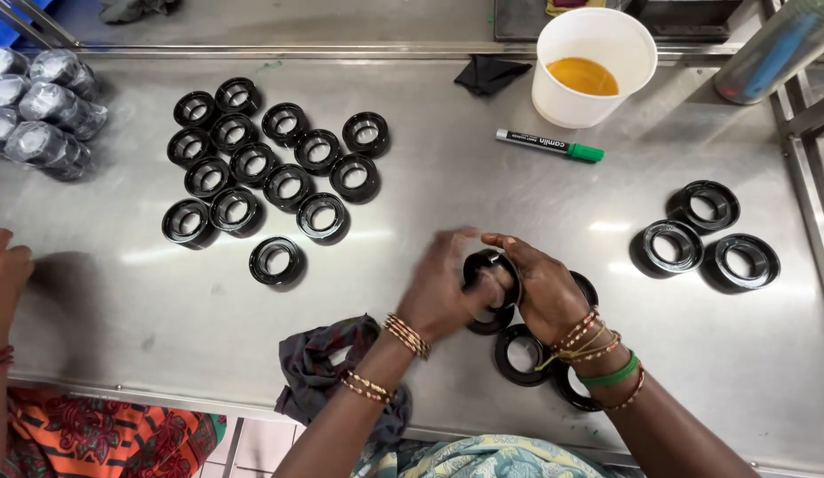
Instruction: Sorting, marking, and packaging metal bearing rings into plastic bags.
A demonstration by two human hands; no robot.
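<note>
Ring: black ring [491, 270], lower centre of frame, above the steel table [447, 195].
Left hand [443, 288]: blurred, fingers on the ring.
Right hand [545, 283]: clasping the ring.
Nearby: more rings under the hands [521, 354]; ring group upper left [270, 168]; three rings right [704, 235]; white cup [593, 66]; green marker [549, 146]; grey cloth [328, 367].

you have one view only, from the camera on your head, looking almost straight down on the steel bench [483, 204]. it sits close above the near edge, so your forearms enter from the bottom of the frame. the far edge runs along the top, and the bench fills nearly everything.
</note>
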